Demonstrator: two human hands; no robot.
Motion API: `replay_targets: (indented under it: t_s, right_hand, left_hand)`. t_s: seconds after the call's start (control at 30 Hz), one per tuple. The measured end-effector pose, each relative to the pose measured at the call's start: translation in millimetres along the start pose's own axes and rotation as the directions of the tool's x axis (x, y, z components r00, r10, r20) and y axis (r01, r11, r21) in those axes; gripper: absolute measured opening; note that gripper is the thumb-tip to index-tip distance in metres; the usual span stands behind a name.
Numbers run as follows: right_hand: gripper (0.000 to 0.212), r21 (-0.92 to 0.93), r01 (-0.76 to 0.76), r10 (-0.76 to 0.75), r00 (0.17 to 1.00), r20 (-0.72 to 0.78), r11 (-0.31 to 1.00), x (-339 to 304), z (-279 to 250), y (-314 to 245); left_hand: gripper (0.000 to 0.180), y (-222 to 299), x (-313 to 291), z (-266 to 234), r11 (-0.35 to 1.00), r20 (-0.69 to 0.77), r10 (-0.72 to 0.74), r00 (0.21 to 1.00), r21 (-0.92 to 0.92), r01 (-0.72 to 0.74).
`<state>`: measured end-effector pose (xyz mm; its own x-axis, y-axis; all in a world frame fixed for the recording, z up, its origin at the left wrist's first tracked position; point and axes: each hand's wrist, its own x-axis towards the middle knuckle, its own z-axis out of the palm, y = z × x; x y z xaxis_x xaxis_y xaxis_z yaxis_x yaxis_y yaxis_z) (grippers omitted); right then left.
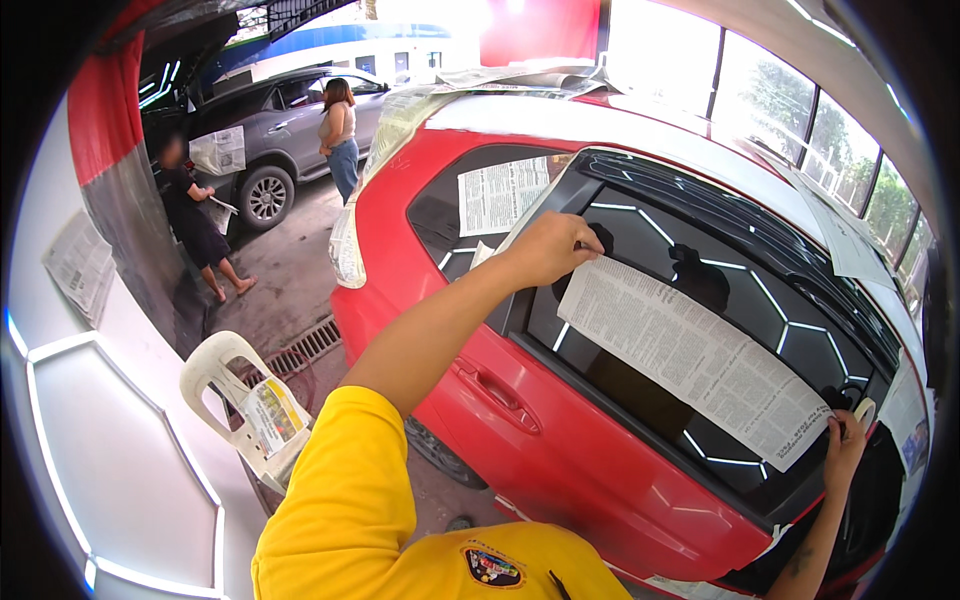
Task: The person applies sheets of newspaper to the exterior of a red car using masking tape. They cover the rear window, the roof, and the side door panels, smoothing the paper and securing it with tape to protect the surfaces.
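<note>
A long strip of newspaper (690, 360) stretches between my two hands over the dark window (640, 225) of a red car door (600, 440). My left hand (548, 250) pinches its upper left corner near the window frame. At the lower right end, my right hand (846, 448) grips the strip's other corner. A pale roll of tape (865, 411) shows at that hand; how it is held is partly hidden. Whether the strip touches the glass cannot be made out. Another newspaper piece (500, 195) covers part of the rear side window.
A white plastic chair (222, 362) with paper on it stands at the left. Newspaper and sheeting (520, 78) lie over the car's roof end. Two people stand near a grey car (290, 125), one in black (185, 205), one in jeans (343, 165). A floor grate (300, 350) runs behind the chair.
</note>
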<state>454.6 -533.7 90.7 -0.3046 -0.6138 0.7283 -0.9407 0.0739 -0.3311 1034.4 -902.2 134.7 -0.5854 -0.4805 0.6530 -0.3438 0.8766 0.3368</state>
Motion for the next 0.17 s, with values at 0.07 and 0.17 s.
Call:
replay_targets:
  t_s: [0.07, 0.17]
  right_hand:
    - [0.012, -0.07, 0.048, -0.048, 0.999, 0.003, 0.996, 0.0, -2.5, 1.6]
    - [0.012, -0.175, 0.121, -0.121, 0.993, 0.01, 0.977, -1.3, -5.4, -0.1]
  left_hand:
    - [0.013, 0.9, 1.4, 1.1, 0.998, 0.005, 0.048, 0.999, 0.042, -0.048]
    - [0.013, 3.1, 2.1, 1.9, 0.991, 0.019, 0.088, 0.996, 0.1, -0.09]
